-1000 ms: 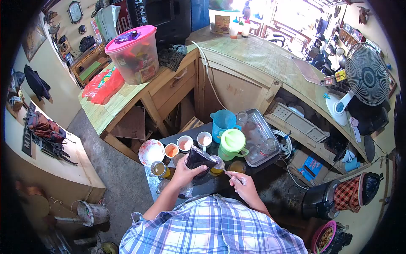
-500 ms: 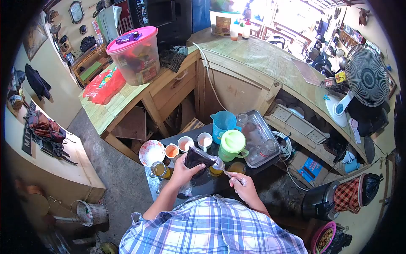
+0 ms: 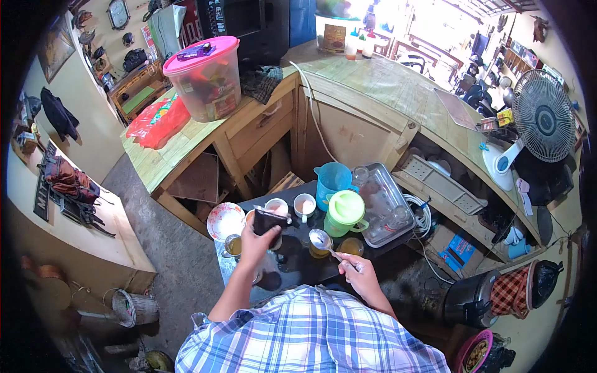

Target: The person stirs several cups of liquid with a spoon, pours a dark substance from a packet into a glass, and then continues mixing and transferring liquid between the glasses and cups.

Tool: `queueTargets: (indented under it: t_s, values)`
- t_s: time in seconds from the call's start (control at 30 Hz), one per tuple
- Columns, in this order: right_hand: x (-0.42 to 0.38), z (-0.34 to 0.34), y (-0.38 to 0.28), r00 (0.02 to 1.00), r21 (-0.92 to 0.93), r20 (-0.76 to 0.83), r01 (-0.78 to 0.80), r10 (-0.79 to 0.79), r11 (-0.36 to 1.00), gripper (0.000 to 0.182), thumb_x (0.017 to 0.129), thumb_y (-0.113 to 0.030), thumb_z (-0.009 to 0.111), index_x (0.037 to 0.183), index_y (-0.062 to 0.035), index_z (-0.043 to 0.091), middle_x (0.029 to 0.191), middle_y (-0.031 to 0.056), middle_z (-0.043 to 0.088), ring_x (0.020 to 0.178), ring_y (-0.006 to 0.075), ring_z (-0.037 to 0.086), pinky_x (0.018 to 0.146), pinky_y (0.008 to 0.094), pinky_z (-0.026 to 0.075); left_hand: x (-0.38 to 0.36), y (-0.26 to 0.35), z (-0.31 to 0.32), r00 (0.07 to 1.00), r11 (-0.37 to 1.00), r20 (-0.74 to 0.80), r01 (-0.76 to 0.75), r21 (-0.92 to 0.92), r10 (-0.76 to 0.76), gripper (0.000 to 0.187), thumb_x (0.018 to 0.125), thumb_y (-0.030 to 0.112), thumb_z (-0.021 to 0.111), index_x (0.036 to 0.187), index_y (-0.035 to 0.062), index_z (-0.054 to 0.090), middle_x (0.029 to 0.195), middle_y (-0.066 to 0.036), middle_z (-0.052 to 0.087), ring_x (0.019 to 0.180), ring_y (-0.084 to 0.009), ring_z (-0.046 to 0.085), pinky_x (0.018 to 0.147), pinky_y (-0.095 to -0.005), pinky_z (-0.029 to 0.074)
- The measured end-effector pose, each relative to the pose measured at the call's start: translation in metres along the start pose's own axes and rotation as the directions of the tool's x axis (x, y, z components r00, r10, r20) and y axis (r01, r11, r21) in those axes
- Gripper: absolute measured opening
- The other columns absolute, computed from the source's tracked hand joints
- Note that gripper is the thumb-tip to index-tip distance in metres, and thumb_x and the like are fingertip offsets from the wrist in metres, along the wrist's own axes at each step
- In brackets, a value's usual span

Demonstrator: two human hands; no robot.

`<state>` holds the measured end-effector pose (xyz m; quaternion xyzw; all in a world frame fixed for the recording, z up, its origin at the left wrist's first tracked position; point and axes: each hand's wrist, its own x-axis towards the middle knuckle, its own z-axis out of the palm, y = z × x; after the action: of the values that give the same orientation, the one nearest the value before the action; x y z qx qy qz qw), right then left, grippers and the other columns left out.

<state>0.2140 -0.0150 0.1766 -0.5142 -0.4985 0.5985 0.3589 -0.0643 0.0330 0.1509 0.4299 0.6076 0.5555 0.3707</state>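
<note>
My left hand is closed around a dark pouch, held tilted over the cups, its open edge towards the right. My right hand grips a metal spoon by the handle. White stuff lies in the spoon's bowl, which hovers above a glass of yellowish liquid. Close by on the right stands another glass. A glass mug with a yellowish drink is left of my left hand. Behind the pouch are a white cup and a second white cup; an orange-filled cup is mostly hidden.
A lidded green pitcher and a blue pitcher stand right of the cups. Beside them a metal tray holds glassware. A patterned plate sits at the low table's left end. Wooden counters surround the far side.
My left hand has carried the pouch up and left, away from the spoon. The spoon, earlier at the pouch's mouth, now sits apart over the glass. The view has shifted slightly.
</note>
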Motion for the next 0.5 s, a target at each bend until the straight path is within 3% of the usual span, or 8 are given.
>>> queueTargets:
  t_s: [0.1, 0.13, 0.17, 0.23, 0.33, 0.43, 0.47, 0.5]
  values:
    - [-0.002, -0.005, 0.003, 1.0, 0.025, 0.009, -0.007, 0.007, 1.0, 0.028, 0.092, -0.006, 0.05, 0.118, 0.0014, 0.059, 0.073, -0.0006, 0.055, 0.055, 0.0028, 0.042, 0.049, 0.0168, 0.033, 0.022, -0.016, -0.03, 0.98, 0.996, -0.198, 0.044, 0.084, -0.026, 0.03, 0.071, 0.005, 0.074, 0.097, 0.002, 0.059, 0.092, -0.005, 0.064, 0.087, -0.0147, 0.06, 0.08, -0.0282, 0.048]
    - [-0.003, -0.007, 0.003, 1.0, 0.04, 0.006, -0.016, 0.016, 0.999, 0.029, 0.092, -0.005, 0.05, 0.118, 0.0016, 0.059, 0.073, -0.0004, 0.055, 0.055, 0.0028, 0.042, 0.049, 0.0168, 0.033, 0.026, -0.008, -0.04, 0.966, 0.981, -0.242, -0.042, 0.191, 0.089, 0.026, 0.071, 0.001, 0.072, 0.092, 0.0025, 0.057, 0.091, -0.005, 0.062, 0.087, -0.0148, 0.059, 0.079, -0.0273, 0.047]
    - [-0.004, -0.008, 0.004, 1.0, 0.055, 0.005, -0.025, 0.025, 0.998, 0.029, 0.091, -0.005, 0.05, 0.119, 0.0017, 0.058, 0.073, -0.0001, 0.055, 0.056, 0.0028, 0.042, 0.049, 0.0167, 0.033, 0.043, -0.037, -0.057, 0.942, 0.973, -0.261, -0.18, 0.145, 0.213, 0.023, 0.07, -0.005, 0.068, 0.089, 0.0023, 0.055, 0.088, -0.004, 0.062, 0.085, -0.015, 0.058, 0.079, -0.0264, 0.046]
    - [-0.004, -0.011, 0.007, 0.999, 0.072, 0.001, -0.038, 0.038, 0.997, 0.029, 0.091, -0.005, 0.05, 0.119, 0.0018, 0.058, 0.074, -0.0001, 0.055, 0.056, 0.0028, 0.041, 0.049, 0.0166, 0.032, 0.052, -0.036, -0.075, 0.904, 0.959, -0.378, -0.1, 0.267, 0.199, 0.023, 0.07, -0.01, 0.065, 0.089, 0.0014, 0.055, 0.089, -0.005, 0.062, 0.086, -0.0146, 0.058, 0.08, -0.0262, 0.045]
    - [-0.005, -0.013, 0.012, 0.999, 0.098, -0.008, -0.05, 0.051, 0.994, 0.029, 0.091, -0.005, 0.05, 0.119, 0.002, 0.058, 0.074, 0.0, 0.055, 0.055, 0.0027, 0.041, 0.049, 0.0165, 0.032, 0.063, -0.044, -0.094, 0.892, 0.937, -0.402, -0.059, 0.343, 0.204, 0.03, 0.068, -0.009, 0.066, 0.095, 0.0007, 0.057, 0.097, -0.01, 0.064, 0.091, -0.0174, 0.06, 0.085, -0.0295, 0.046]
    - [-0.006, -0.015, 0.012, 0.999, 0.099, -0.013, -0.046, 0.047, 0.994, 0.029, 0.091, -0.005, 0.051, 0.119, 0.002, 0.058, 0.074, 0.0, 0.055, 0.056, 0.0027, 0.041, 0.049, 0.0165, 0.032, 0.055, -0.06, -0.09, 0.864, 0.903, -0.43, -0.064, 0.425, 0.263, 0.036, 0.067, -0.009, 0.066, 0.099, 0.0017, 0.055, 0.098, -0.01, 0.062, 0.088, -0.0195, 0.061, 0.081, -0.0313, 0.048]
    - [-0.006, -0.015, 0.012, 0.999, 0.09, -0.017, -0.044, 0.046, 0.995, 0.029, 0.091, -0.005, 0.051, 0.119, 0.002, 0.058, 0.074, -0.0001, 0.055, 0.056, 0.0027, 0.041, 0.05, 0.0165, 0.031, 0.049, -0.062, -0.088, 0.885, 0.828, -0.373, -0.023, 0.56, 0.277, 0.043, 0.065, -0.007, 0.067, 0.104, 0.0027, 0.054, 0.104, -0.012, 0.06, 0.097, -0.0225, 0.06, 0.085, -0.0332, 0.047]
    - [-0.006, -0.016, 0.011, 0.999, 0.091, -0.021, -0.043, 0.045, 0.995, 0.029, 0.091, -0.005, 0.051, 0.119, 0.002, 0.058, 0.074, -0.0001, 0.055, 0.056, 0.0027, 0.041, 0.05, 0.0165, 0.031, 0.04, -0.061, -0.079, 0.869, 0.784, -0.305, -0.14, 0.605, 0.39, 0.042, 0.065, -0.003, 0.07, 0.103, 0.0022, 0.054, 0.099, -0.011, 0.06, 0.095, -0.0223, 0.058, 0.084, -0.0342, 0.046]
